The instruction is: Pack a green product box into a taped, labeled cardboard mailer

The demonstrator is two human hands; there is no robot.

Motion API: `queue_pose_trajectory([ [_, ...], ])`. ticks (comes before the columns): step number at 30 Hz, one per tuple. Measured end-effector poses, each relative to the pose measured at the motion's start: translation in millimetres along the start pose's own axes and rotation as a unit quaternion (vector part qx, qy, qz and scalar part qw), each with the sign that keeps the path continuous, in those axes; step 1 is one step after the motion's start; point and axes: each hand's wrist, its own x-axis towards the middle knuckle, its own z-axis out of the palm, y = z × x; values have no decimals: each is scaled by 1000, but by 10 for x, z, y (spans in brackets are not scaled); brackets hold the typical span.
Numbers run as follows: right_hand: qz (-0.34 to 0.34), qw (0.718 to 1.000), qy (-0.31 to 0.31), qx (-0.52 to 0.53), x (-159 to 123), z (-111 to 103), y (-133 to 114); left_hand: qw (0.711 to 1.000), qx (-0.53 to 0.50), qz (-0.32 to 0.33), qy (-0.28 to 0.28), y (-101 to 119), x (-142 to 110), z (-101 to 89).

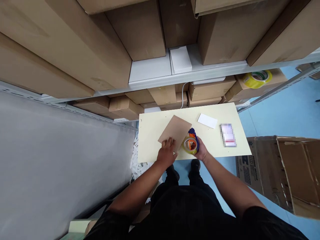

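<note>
On the pale tabletop point(150, 133) lies a flat brown cardboard box point(175, 130), turned at an angle. My left hand point(167, 153) grips its near edge, with fingers bent over the top face. In my right hand point(201, 150) is a blue and orange tape dispenser point(192, 133) loaded with a roll of yellowish clear tape point(186, 146). The dispenser sits right beside the box's right corner; I cannot tell whether they touch. A small white box point(207, 120) rests farther back on the table, and a phone with a blurred screen point(228, 135) is to its right.
Shelves point(150, 71) packed with cardboard cartons point(140, 30) rise behind the table. Another yellow tape roll point(257, 79) sits on a lower carton. An open carton point(297, 173) stands on the blue floor at right. Left is a grey wall point(62, 160), with white scraps point(135, 163) near the table.
</note>
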Motion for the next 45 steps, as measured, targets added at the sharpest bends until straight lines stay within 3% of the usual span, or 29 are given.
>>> queue_pose_trajectory([
  [3,44,991,5,-130,152,66,-533,997,20,70,-26,-240,74,-59],
  [5,49,980,11,-195,239,149,-781,997,34,71,-11,-374,178,-69],
  [8,46,973,7,-227,321,278,-941,999,31,30,10,-438,297,-15],
  [10,25,975,8,-222,314,289,-899,1000,17,15,15,-417,322,39],
  [13,-10,979,42,-197,165,102,-581,1000,-3,14,24,-387,309,91],
  [18,9,995,35,-98,-273,-399,483,998,-31,15,49,-368,317,124],
  [21,63,997,-5,-53,-362,-403,975,996,-54,-3,71,-251,333,179],
  [23,62,998,-19,-21,-309,-284,1050,993,-70,-32,87,-108,296,234],
  [26,21,999,-19,15,-161,-105,770,990,-87,-62,95,119,139,308],
  [29,2,1000,-8,-23,-23,-27,205,995,-69,-31,59,186,-28,284],
  [33,32,983,11,-178,118,57,-522,1000,-11,19,-2,-102,0,66],
  [36,50,960,32,-275,189,172,-816,999,41,-14,6,-384,159,-70],
  [40,54,950,45,-303,219,256,-827,996,62,-64,-24,-519,280,-75],
  [43,27,966,34,-254,146,135,-579,995,57,-67,-43,-500,279,-59],
  [45,24,977,32,-211,19,-66,-320,995,55,-67,-50,-489,268,-66],
])
